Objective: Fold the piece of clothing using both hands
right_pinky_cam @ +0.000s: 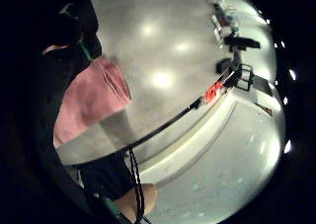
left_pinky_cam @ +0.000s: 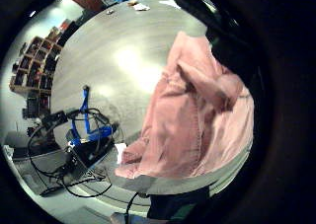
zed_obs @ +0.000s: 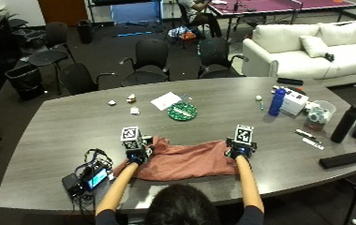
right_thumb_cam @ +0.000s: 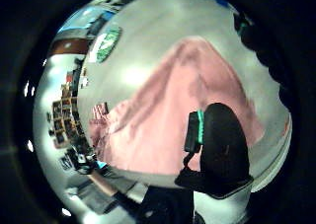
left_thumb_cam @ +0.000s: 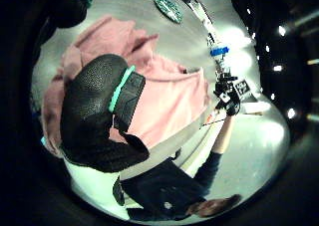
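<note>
A pink garment [zed_obs: 181,161] lies spread and creased on the grey table [zed_obs: 59,126] just in front of me. My left hand [zed_obs: 136,154] grips its far left corner, and my right hand [zed_obs: 239,151] grips its far right corner. In the left palm views the pink cloth [left_pinky_cam: 192,120] bunches up close to the palm, and the gloved left thumb [left_thumb_cam: 99,111] curls over the cloth [left_thumb_cam: 169,101]. The right thumb [right_thumb_cam: 222,145] likewise lies across the cloth [right_thumb_cam: 163,115], which rises to a peak at the fingers. A strip of the garment [right_pinky_cam: 89,100] shows beside the right palm.
A black device with cables [zed_obs: 87,176] sits by the left forearm near the table's front edge. Farther back lie a green round disc [zed_obs: 181,111], a white paper [zed_obs: 166,100] and small items. At the right stand a blue bottle [zed_obs: 277,101], a black bottle [zed_obs: 343,123] and a black case [zed_obs: 343,159].
</note>
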Demonstrator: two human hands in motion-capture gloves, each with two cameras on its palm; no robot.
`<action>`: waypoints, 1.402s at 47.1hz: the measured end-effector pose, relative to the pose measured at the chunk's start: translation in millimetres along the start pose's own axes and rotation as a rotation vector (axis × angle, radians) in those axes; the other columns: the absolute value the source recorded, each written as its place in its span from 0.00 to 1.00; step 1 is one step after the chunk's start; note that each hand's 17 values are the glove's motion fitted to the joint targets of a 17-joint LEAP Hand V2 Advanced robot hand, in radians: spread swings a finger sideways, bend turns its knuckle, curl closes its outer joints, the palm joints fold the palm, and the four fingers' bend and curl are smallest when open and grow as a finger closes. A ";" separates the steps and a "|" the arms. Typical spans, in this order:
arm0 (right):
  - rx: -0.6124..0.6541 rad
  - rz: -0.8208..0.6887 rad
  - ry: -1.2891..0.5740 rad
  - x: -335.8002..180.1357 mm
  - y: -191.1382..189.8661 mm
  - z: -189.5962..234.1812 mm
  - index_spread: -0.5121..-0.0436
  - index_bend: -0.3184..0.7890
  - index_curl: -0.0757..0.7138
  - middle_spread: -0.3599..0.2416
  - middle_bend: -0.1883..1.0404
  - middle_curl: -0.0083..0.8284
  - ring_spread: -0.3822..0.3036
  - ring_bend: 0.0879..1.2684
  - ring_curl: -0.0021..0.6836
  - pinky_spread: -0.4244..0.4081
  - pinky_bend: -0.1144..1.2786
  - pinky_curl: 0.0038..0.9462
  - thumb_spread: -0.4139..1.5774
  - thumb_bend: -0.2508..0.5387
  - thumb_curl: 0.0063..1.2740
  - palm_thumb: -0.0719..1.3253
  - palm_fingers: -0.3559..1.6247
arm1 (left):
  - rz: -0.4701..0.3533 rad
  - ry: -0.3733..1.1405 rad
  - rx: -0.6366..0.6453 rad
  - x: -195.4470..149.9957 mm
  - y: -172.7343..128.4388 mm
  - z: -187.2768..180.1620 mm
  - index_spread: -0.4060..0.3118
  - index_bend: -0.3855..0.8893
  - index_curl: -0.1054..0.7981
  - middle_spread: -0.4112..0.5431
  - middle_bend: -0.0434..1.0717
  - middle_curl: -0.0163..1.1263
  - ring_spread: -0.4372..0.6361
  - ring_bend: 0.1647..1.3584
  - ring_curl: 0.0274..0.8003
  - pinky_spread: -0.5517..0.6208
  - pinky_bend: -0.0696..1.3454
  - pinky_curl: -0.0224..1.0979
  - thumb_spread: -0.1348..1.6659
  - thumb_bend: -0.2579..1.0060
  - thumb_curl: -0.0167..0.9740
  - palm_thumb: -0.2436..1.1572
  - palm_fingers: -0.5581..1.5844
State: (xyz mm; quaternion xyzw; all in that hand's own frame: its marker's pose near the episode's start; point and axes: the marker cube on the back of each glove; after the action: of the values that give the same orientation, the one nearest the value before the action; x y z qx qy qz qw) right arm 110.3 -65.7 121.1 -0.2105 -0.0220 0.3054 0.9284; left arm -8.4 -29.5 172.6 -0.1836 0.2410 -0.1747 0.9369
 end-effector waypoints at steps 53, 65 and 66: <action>0.254 0.119 0.011 39.7 -27.0 29.9 0.63 0.46 0.55 0.30 0.40 0.61 0.21 0.42 0.68 0.12 0.52 0.41 0.54 0.28 0.51 0.77 0.82 | -0.141 -0.055 -0.423 -21.8 4.3 70.6 0.63 0.37 0.34 0.73 0.21 0.27 0.83 0.37 0.42 0.81 0.47 0.38 0.73 0.20 0.29 0.25 0.25; 0.270 0.086 -0.103 40.4 -14.9 -44.6 0.62 0.45 0.61 0.28 0.40 0.63 0.21 0.41 0.69 0.11 0.51 0.42 0.47 0.28 0.54 0.77 0.82 | -0.115 -0.016 -0.387 -14.5 4.7 57.4 0.64 0.38 0.32 0.71 0.23 0.29 0.81 0.40 0.41 0.78 0.47 0.36 0.74 0.19 0.29 0.27 0.26; 0.272 0.077 -0.105 35.2 -13.8 -50.1 0.62 0.46 0.62 0.28 0.41 0.63 0.20 0.40 0.69 0.11 0.51 0.42 0.46 0.28 0.55 0.77 0.82 | -0.120 -0.015 -0.379 -15.3 4.2 55.2 0.64 0.39 0.32 0.71 0.22 0.29 0.80 0.41 0.41 0.78 0.47 0.36 0.74 0.19 0.29 0.27 0.26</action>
State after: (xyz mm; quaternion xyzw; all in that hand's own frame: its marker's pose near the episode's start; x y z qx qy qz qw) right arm 155.1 -74.3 78.0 -0.0673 -0.0208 0.3517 0.9335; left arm 8.5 -5.1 221.8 -0.3721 0.2511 -0.1802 0.8752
